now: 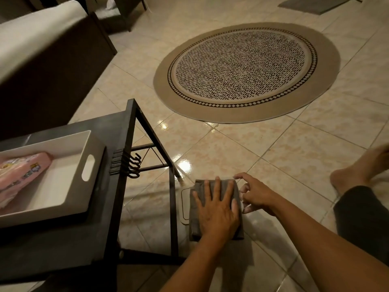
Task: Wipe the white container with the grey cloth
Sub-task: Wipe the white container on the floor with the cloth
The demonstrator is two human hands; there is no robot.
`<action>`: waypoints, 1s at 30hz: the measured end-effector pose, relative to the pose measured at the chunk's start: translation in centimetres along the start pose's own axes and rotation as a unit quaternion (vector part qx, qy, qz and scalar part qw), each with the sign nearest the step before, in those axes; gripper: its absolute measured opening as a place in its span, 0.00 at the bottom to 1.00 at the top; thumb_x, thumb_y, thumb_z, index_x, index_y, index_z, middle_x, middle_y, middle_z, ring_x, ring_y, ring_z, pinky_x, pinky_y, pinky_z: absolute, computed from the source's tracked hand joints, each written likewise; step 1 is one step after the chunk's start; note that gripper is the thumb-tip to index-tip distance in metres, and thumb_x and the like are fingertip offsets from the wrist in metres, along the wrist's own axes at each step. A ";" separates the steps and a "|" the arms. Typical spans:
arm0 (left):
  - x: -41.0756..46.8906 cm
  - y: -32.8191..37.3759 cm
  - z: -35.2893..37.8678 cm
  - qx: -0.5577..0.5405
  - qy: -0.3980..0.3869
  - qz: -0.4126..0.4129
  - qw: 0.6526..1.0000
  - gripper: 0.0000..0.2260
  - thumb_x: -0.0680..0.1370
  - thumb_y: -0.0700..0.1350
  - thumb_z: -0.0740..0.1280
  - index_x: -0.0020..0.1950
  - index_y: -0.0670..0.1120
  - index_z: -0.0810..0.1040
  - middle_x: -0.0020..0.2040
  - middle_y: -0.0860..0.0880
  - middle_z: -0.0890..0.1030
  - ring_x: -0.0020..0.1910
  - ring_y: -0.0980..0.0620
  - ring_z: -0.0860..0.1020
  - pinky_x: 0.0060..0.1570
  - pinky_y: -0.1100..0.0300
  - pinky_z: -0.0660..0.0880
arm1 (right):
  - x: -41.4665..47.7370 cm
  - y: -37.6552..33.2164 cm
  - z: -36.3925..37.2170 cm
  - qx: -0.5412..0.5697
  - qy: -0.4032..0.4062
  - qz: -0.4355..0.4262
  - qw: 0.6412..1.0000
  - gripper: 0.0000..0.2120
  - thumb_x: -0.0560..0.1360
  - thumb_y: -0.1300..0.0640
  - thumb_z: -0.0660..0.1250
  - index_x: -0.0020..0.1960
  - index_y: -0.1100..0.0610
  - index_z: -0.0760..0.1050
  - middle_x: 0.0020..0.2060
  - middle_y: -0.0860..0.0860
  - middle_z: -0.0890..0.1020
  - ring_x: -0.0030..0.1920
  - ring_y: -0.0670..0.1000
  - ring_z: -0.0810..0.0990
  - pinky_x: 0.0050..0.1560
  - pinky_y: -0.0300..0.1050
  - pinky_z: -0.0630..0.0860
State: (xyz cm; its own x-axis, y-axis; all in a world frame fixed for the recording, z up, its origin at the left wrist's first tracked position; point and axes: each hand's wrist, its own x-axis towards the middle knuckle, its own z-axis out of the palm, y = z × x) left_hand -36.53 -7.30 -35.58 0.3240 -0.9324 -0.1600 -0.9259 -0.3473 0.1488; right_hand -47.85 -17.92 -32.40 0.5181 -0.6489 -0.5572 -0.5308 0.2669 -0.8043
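A small white container [184, 205] lies on the tiled floor beside the dark table's leg. The folded grey cloth [195, 226] covers most of it, so only its left rim and a pale strip on the right show. My left hand [216, 211] lies flat on the cloth, fingers spread, pressing it down onto the container. My right hand [255, 196] is at the container's right edge, its fingers curled around that edge.
A dark metal-framed table [126, 131] stands at the left and carries a white handled tray [88, 163] with a pink packet [19, 175]. Hooks [132, 165] hang on its frame. A round patterned rug [246, 70] lies ahead, a bare foot [357, 171] to the right, and a sofa [42, 49] at the far left.
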 end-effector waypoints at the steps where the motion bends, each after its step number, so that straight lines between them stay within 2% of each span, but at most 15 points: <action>1: -0.3 0.3 0.3 0.005 0.002 0.017 1.000 0.26 0.79 0.63 0.39 0.76 0.63 0.34 0.79 0.51 0.35 0.77 0.44 0.33 0.68 0.36 0.27 | 0.0 -0.1 0.0 0.002 -0.005 0.001 1.000 0.29 0.74 0.74 0.59 0.64 0.45 0.68 0.45 0.61 0.76 0.40 0.57 0.78 0.40 0.58 0.85; 3: 0.1 0.2 0.2 0.004 0.011 0.025 1.000 0.26 0.80 0.62 0.40 0.75 0.64 0.34 0.79 0.52 0.35 0.77 0.45 0.33 0.68 0.37 0.27 | 0.0 -0.1 0.0 0.004 -0.006 0.003 1.000 0.29 0.74 0.74 0.59 0.64 0.45 0.68 0.44 0.61 0.76 0.40 0.57 0.78 0.41 0.60 0.85; 7: 0.9 -0.9 -0.6 -0.007 0.012 -0.017 1.000 0.26 0.81 0.62 0.43 0.77 0.62 0.38 0.79 0.51 0.35 0.77 0.45 0.34 0.69 0.36 0.29 | -0.1 0.1 0.1 -0.002 0.011 0.003 1.000 0.27 0.75 0.73 0.62 0.64 0.45 0.68 0.43 0.58 0.74 0.36 0.54 0.78 0.36 0.53 0.85; 11: -1.8 -1.4 0.5 -0.003 0.014 0.055 0.998 0.26 0.80 0.63 0.43 0.78 0.63 0.43 0.80 0.51 0.40 0.77 0.45 0.36 0.69 0.38 0.27 | -0.2 -0.2 0.0 -0.002 0.001 0.005 1.000 0.26 0.76 0.73 0.61 0.63 0.45 0.68 0.43 0.59 0.75 0.37 0.55 0.79 0.39 0.57 0.85; 16: -0.6 -2.0 -0.6 0.024 0.018 0.032 0.999 0.26 0.80 0.63 0.42 0.78 0.62 0.45 0.80 0.51 0.37 0.77 0.46 0.34 0.70 0.38 0.29 | 0.0 -0.1 0.1 -0.003 0.006 0.006 1.000 0.27 0.75 0.73 0.62 0.64 0.46 0.69 0.43 0.58 0.74 0.35 0.53 0.77 0.36 0.53 0.84; 20: -2.3 -2.0 0.0 0.007 0.016 0.085 0.996 0.25 0.81 0.63 0.43 0.78 0.63 0.42 0.80 0.51 0.38 0.77 0.45 0.35 0.69 0.37 0.28 | -0.2 -0.2 0.0 -0.008 0.004 0.008 1.000 0.27 0.75 0.74 0.59 0.63 0.45 0.68 0.42 0.58 0.75 0.35 0.53 0.78 0.38 0.56 0.85; 24: -1.2 -2.4 -0.1 0.018 0.040 0.107 0.993 0.25 0.81 0.62 0.44 0.78 0.64 0.43 0.80 0.51 0.42 0.78 0.45 0.39 0.72 0.36 0.33 | 0.0 -0.2 -0.1 -0.007 -0.001 0.005 1.000 0.27 0.75 0.74 0.58 0.63 0.45 0.69 0.42 0.57 0.74 0.35 0.52 0.78 0.38 0.55 0.85; 26: 0.5 -2.7 -0.7 0.018 0.036 0.082 0.996 0.25 0.81 0.62 0.44 0.78 0.64 0.43 0.80 0.51 0.41 0.78 0.46 0.38 0.72 0.36 0.33 | -0.1 -0.2 0.0 -0.001 -0.002 0.002 1.000 0.27 0.76 0.73 0.60 0.64 0.46 0.69 0.43 0.57 0.74 0.37 0.54 0.78 0.38 0.54 0.85; 30: 2.0 -5.0 -0.8 -0.011 0.016 -0.037 0.999 0.25 0.81 0.62 0.44 0.78 0.63 0.43 0.80 0.50 0.40 0.77 0.47 0.36 0.72 0.35 0.34 | -0.4 -0.2 0.1 -0.009 -0.002 -0.005 1.000 0.26 0.75 0.72 0.62 0.64 0.46 0.68 0.44 0.58 0.75 0.39 0.55 0.79 0.39 0.54 0.85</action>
State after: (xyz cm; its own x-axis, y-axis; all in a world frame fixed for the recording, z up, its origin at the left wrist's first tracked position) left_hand -31.13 -7.49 -35.87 0.3972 -0.9070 -0.1397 -0.8949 -0.4166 0.1601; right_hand -47.92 -17.66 -32.06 0.5262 -0.6480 -0.5507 -0.5373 0.2486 -0.8059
